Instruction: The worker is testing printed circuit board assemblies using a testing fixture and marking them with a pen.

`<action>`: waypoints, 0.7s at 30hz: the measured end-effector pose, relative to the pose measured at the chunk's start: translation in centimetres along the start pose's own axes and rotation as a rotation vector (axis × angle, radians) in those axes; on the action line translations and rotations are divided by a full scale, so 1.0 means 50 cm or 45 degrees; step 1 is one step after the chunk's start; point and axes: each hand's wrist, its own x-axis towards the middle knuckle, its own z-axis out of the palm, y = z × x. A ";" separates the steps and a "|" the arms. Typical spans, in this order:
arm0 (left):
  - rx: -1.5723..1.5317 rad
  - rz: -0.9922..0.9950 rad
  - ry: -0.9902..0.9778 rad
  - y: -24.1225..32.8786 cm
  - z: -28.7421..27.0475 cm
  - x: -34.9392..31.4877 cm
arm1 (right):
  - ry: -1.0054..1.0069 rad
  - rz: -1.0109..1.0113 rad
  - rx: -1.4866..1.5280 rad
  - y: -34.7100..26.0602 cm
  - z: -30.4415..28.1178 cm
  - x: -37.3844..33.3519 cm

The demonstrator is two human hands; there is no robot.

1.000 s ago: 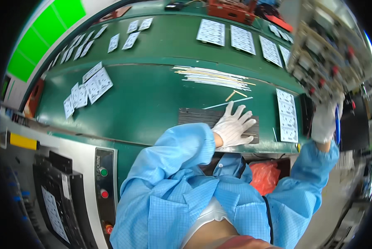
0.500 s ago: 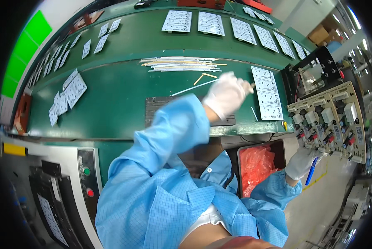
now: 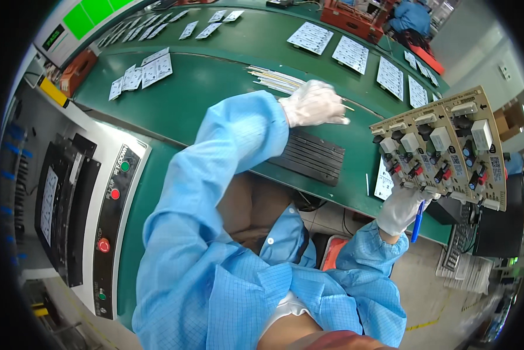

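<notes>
My right hand, in a white glove, grips the lower edge of a tan circuit board panel and holds it tilted up at the right. White blocks, dark and red parts stand on the panel's near side. A blue pen hangs down from the same hand. My left hand, also gloved, is over the table by a bundle of thin strips, its fingers bent together. A thin pale strip shows just past its fingertips; whether it is held I cannot tell.
A black grooved plate lies near the table's front edge. White board panels lie along the back and smaller ones at left. A press with buttons stands at left. A red-lined bin is below the table edge.
The view has turned, shifting the table's things. My left hand has moved away from the white panel on the table towards the strips. The circuit board panel stays in my right hand and now covers that white panel's upper part.
</notes>
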 end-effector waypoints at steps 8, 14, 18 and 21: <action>0.330 -0.563 -0.227 -0.046 0.092 -0.140 | -0.182 0.078 0.041 -0.008 0.057 -0.009; 0.373 -0.869 -0.119 -0.095 0.058 -0.164 | -0.156 0.198 0.221 0.029 0.147 -0.119; -0.161 -0.737 0.562 -0.049 -0.052 -0.270 | -0.076 0.369 0.366 0.016 0.140 -0.186; -0.113 -0.636 0.682 0.043 -0.200 -0.459 | -0.113 0.217 0.096 0.027 0.154 -0.249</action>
